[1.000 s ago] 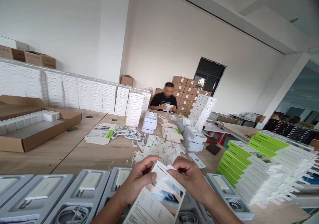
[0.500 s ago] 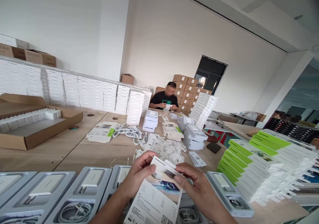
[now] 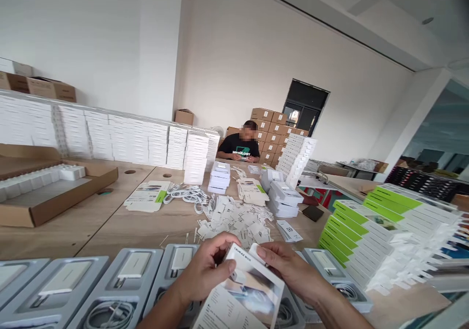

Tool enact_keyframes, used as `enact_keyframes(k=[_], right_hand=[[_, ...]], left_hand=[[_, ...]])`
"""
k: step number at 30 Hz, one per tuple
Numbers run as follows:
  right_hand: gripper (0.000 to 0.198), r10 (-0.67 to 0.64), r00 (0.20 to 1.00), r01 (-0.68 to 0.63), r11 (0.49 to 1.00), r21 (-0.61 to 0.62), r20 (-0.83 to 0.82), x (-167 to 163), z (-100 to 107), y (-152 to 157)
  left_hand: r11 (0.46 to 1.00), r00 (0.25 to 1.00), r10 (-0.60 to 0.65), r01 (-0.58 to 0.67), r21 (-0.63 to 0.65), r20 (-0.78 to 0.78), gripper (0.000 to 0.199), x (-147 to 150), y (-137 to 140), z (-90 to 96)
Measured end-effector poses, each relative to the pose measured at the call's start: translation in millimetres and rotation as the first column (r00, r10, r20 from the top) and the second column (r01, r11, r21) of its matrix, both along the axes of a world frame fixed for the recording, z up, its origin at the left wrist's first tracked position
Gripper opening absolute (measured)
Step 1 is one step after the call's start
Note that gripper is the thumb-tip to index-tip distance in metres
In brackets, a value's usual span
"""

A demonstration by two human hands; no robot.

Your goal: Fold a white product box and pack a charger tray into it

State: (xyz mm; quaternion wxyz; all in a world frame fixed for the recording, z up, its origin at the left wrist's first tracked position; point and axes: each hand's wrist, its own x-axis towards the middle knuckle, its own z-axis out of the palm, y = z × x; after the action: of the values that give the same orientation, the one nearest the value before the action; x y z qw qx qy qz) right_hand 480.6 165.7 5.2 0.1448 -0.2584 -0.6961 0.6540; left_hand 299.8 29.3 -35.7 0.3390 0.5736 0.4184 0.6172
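Both of my hands hold a white printed carton sleeve (image 3: 246,292) low in the middle of the view. My left hand (image 3: 206,269) grips its upper left edge with thumb and fingers. My right hand (image 3: 286,266) pinches the top flap from the right. Under my hands lies a row of grey plastic trays (image 3: 128,277), each with a white charger and a coiled cable. A heap of small white card pieces (image 3: 238,217) lies just beyond my fingers on the wooden table (image 3: 120,226).
A slanted stack of green-and-white boxes (image 3: 370,234) stands at the right. White boxes are stacked along the back (image 3: 117,136), and an open cardboard box (image 3: 47,192) sits at left. Coiled white cables (image 3: 188,195) lie mid-table. A person (image 3: 242,146) sits at the far end.
The sleeve has tilted and dropped slightly lower in my hands. My right fingers have shifted onto its top flap. The view has turned a little to the right.
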Motion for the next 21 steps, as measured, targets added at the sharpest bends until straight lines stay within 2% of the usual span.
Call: enact_keyframes(k=[3, 7, 15, 18, 21], right_hand=[[0.040, 0.014, 1.000, -0.015, 0.998, -0.066, -0.010, -1, -6, 1], [0.041, -0.047, 0.999, 0.042, 0.977, -0.207, -0.020, -5, -15, -1], [0.040, -0.019, 1.000, 0.017, 0.981, -0.196, -0.007, -2, -24, -1], [0.042, -0.037, 0.999, 0.032, 0.969, -0.244, -0.016, -5, -20, 2], [0.047, -0.052, 0.993, 0.016, 0.948, -0.317, -0.103, -10, -17, 12]], left_hand=[[1.000, 1.000, 0.002, -0.002, 0.009, 0.008, 0.033, 2, -1, 1.7], [1.000, 1.000, 0.022, -0.022, 0.009, 0.013, 0.032, 3, -2, 3.5], [1.000, 0.998, 0.005, -0.005, 0.005, 0.062, 0.033, 6, 0, 1.5], [1.000, 0.988, -0.025, 0.027, -0.010, 0.155, 0.033, 6, 6, -0.3], [0.996, 0.931, 0.089, -0.075, -0.054, 0.355, 0.033, -3, 9, 4.2]])
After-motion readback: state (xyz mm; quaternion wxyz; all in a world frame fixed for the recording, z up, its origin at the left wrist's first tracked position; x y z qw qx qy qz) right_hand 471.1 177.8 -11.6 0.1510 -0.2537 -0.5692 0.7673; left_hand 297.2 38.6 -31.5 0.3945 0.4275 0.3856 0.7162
